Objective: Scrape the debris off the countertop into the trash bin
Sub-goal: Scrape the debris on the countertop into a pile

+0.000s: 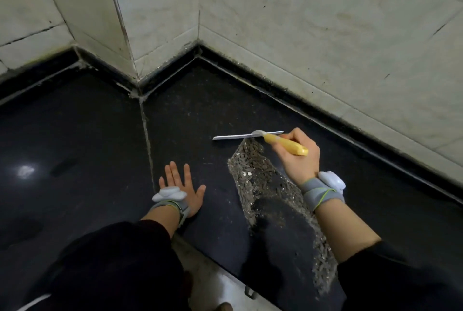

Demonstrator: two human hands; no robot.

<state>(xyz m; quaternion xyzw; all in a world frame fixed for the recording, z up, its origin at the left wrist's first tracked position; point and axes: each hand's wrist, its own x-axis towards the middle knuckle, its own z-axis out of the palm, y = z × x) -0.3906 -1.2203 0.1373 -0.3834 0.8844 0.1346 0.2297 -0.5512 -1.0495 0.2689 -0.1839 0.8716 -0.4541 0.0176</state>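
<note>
A scraper [246,135] with a yellow handle and a long thin metal blade is gripped by my right hand [299,158], the blade lying edge-down on the black countertop [200,110]. A band of grey-brown crumbly debris [260,173] with a few white bits runs from just below the blade toward the counter's front edge. My left hand [181,185] rests flat on the counter, fingers spread, to the left of the debris. No trash bin is visible.
Pale tiled walls [300,22] meet in a corner behind the counter, with a jutting tiled pillar [105,17] at the back left. A grouted seam [147,140] splits the counter. The front edge [220,263] drops to a pale floor below.
</note>
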